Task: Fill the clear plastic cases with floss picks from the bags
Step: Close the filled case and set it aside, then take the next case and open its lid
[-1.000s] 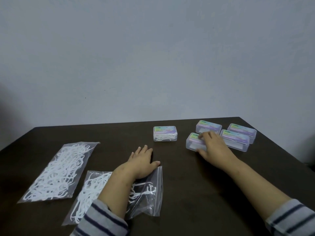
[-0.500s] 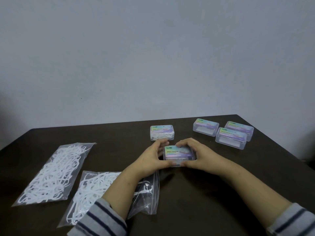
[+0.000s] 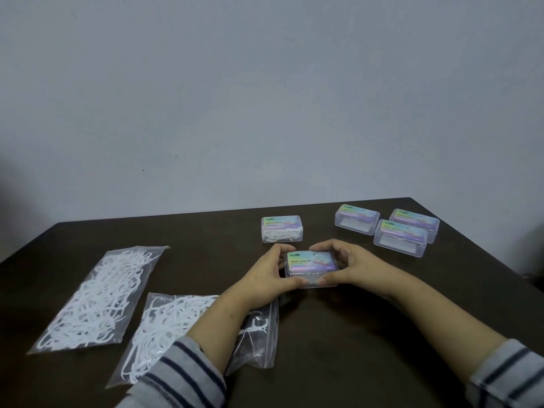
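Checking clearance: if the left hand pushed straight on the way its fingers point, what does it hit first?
The left hand already grips the held case; straight beyond, probably the filled case, though depth is unclear.

counter (image 3: 338,334) dark brown, sitting against a pale wall | two clear bags of white floss picks lying at left: far bag (image 3: 100,295), near bag (image 3: 176,328) | filled case (image 3: 282,228) resting mid-back | three empty-looking cases (image 3: 400,231) clustering back right

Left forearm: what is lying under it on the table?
Under the left forearm lies a clear zip bag of white floss picks, flat on the dark table. Picks show on both sides of the arm. The bag's middle strip is covered by the arm.
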